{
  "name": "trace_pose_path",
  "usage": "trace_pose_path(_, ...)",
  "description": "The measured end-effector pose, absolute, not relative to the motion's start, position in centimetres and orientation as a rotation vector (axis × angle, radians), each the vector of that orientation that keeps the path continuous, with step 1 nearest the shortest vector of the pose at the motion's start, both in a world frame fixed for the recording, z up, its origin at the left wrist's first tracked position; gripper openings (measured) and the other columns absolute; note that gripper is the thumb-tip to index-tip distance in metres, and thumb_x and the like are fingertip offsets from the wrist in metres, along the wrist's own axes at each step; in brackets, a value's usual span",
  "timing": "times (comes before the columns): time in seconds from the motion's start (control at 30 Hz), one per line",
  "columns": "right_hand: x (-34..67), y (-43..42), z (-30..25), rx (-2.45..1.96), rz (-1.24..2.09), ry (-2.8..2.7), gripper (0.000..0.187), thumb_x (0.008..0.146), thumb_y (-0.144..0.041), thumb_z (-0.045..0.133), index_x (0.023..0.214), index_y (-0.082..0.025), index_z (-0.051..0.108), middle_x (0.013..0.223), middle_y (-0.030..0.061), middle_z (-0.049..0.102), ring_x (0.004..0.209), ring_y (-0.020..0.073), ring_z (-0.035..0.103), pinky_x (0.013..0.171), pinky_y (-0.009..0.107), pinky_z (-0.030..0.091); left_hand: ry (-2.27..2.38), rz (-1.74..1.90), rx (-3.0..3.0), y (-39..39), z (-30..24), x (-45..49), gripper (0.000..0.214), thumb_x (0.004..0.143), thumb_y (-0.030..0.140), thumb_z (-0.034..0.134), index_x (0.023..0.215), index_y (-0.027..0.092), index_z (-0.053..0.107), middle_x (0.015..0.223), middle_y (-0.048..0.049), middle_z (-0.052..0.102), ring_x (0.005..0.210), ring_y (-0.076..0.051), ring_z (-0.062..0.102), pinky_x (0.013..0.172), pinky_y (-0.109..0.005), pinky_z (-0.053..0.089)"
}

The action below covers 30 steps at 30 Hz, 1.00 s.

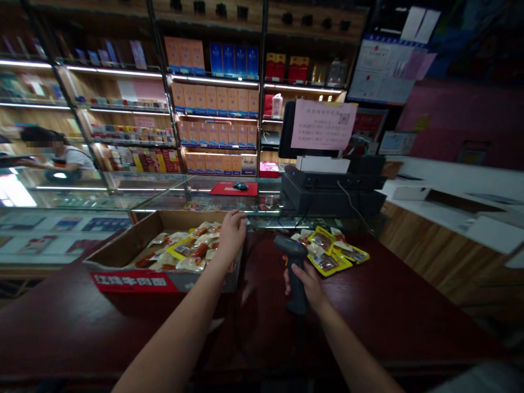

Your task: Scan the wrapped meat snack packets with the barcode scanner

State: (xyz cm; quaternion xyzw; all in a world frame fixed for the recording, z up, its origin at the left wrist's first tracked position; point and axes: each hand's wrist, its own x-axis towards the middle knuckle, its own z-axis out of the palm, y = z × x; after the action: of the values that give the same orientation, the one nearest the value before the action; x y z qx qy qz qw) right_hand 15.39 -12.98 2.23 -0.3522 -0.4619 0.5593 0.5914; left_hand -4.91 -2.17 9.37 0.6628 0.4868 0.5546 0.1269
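Note:
My right hand (308, 285) is wrapped round the handle of a dark barcode scanner (292, 248), held upright above the table with its head towards the left. My left hand (232, 232) is over the right side of an open cardboard box (133, 280). Its fingers reach forward, slightly bent, and nothing shows in them; whether they touch the rim I cannot tell. Inside the box lie several sealed snack packets (192, 250), clear with reddish-brown contents. Just beyond the scanner, a small pile of yellow-edged packets (327, 254) rests on the dark red table (262, 333).
Behind the table stands a glass counter with a red mouse pad (221, 189) and a mouse (240, 186). A monitor (287, 131) with a pink notice sits above a black cash drawer (323, 194). Shelves of boxed goods line the back. Another person (76, 158) is at the far left.

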Motion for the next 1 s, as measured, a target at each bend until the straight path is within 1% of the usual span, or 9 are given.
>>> trace_pose_path(0.1, 17.7, -13.0, 1.5, -0.863, 1.237, -1.026, 0.038, 0.072, -0.044, 0.065, 0.098, -0.018, 0.056, 0.056, -0.0039, 0.061, 0.038, 0.0118, 0.054, 0.038, 0.023, 0.047, 1.158, 1.468, 1.804, -3.2, 7.2, -0.2, 0.014, 0.071, 0.015, 0.062, 0.085, 0.018, 0.064, 0.1, -0.0079, 0.06, 0.095, -0.021, 0.056, 0.09, -0.034, 0.042)
trace_pose_path(0.2, 20.3, -13.3, 0.9, -0.879, 1.142, -0.931, 0.035, 0.071, -0.044, 0.067, 0.093, -0.019, 0.055, 0.054, -0.0051, 0.06, 0.037, 0.0113, 0.053, 0.037, 0.024, 0.047, 1.163, 1.196, 1.777, -3.2, 3.9, 4.3, 0.022, 0.07, 0.017, 0.063, 0.092, 0.016, 0.063, 0.091, -0.0082, 0.064, 0.083, -0.019, 0.059, 0.084, -0.033, 0.043)
trace_pose_path(0.3, 22.6, -13.7, 0.2, -0.892, 1.018, -0.823, 0.033, 0.068, -0.045, 0.069, 0.083, -0.019, 0.055, 0.053, -0.0046, 0.06, 0.038, 0.0114, 0.054, 0.037, 0.024, 0.048, 1.274, 1.054, 1.804, -2.2, 0.9, 7.6, 0.032, 0.076, 0.026, 0.059, 0.106, 0.013, 0.058, 0.103, -0.0144, 0.064, 0.094, -0.023, 0.059, 0.086, -0.033, 0.042)
trace_pose_path(0.43, 24.3, -14.1, -0.8, -0.916, 0.895, -0.784, 0.032, 0.069, -0.047, 0.067, 0.072, -0.018, 0.054, 0.052, -0.0033, 0.06, 0.038, 0.0113, 0.054, 0.038, 0.023, 0.048, 1.346, 1.076, 1.819, 0.2, -1.5, 10.2, 0.053, 0.083, 0.037, 0.05, 0.127, 0.009, 0.042, 0.126, -0.0217, 0.051, 0.116, -0.025, 0.049, 0.094, -0.033, 0.036)
trace_pose_path(0.6, 24.3, -14.1, -1.1, -0.951, 0.933, -0.79, 0.033, 0.069, -0.048, 0.067, 0.077, -0.018, 0.054, 0.052, -0.0044, 0.06, 0.036, 0.011, 0.054, 0.038, 0.023, 0.048, 1.416, 0.916, 1.926, 2.0, -2.2, 11.7, 0.081, 0.069, 0.05, 0.065, 0.135, 0.014, 0.034, 0.125, -0.0206, 0.054, 0.117, -0.029, 0.049, 0.093, -0.035, 0.034)
trace_pose_path(0.67, 24.2, -14.1, -1.1, -0.972, 0.96, -0.798, 0.035, 0.068, -0.048, 0.068, 0.078, -0.018, 0.053, 0.052, -0.0046, 0.06, 0.035, 0.0108, 0.053, 0.036, 0.023, 0.047, 1.442, 0.883, 1.948, 2.5, -2.2, 12.0, 0.081, 0.068, 0.051, 0.065, 0.134, 0.016, 0.035, 0.119, -0.0172, 0.058, 0.115, -0.029, 0.051, 0.092, -0.035, 0.034)
trace_pose_path(0.83, 24.1, -14.1, -1.0, -0.981, 0.981, -0.813, 0.041, 0.067, -0.049, 0.069, 0.088, -0.018, 0.052, 0.052, -0.0054, 0.06, 0.035, 0.0112, 0.054, 0.035, 0.022, 0.047, 1.458, 0.808, 1.943, 3.2, -2.5, 12.0, 0.066, 0.072, 0.041, 0.064, 0.129, 0.017, 0.042, 0.101, -0.0062, 0.067, 0.097, -0.018, 0.06, 0.084, -0.026, 0.04)
trace_pose_path(0.9, 24.2, -14.1, -0.9, -0.992, 0.98, -0.818, 0.041, 0.067, -0.05, 0.069, 0.086, -0.018, 0.053, 0.052, -0.0048, 0.061, 0.036, 0.011, 0.054, 0.036, 0.022, 0.048, 1.454, 0.776, 1.99, 3.1, -2.5, 11.9, 0.064, 0.072, 0.044, 0.063, 0.127, 0.017, 0.045, 0.108, -0.0076, 0.065, 0.1, -0.018, 0.059, 0.085, -0.026, 0.039)
trace_pose_path(1.0, 24.2, -14.1, -0.9, -1.005, 0.975, -0.825, 0.038, 0.067, -0.051, 0.068, 0.076, -0.018, 0.052, 0.052, -0.0043, 0.061, 0.035, 0.0107, 0.054, 0.036, 0.023, 0.048, 1.42, 0.742, 2.18, 2.0, -2.1, 11.8, 0.074, 0.068, 0.054, 0.063, 0.131, 0.023, 0.042, 0.121, -0.0092, 0.058, 0.113, -0.024, 0.05, 0.093, -0.034, 0.035)
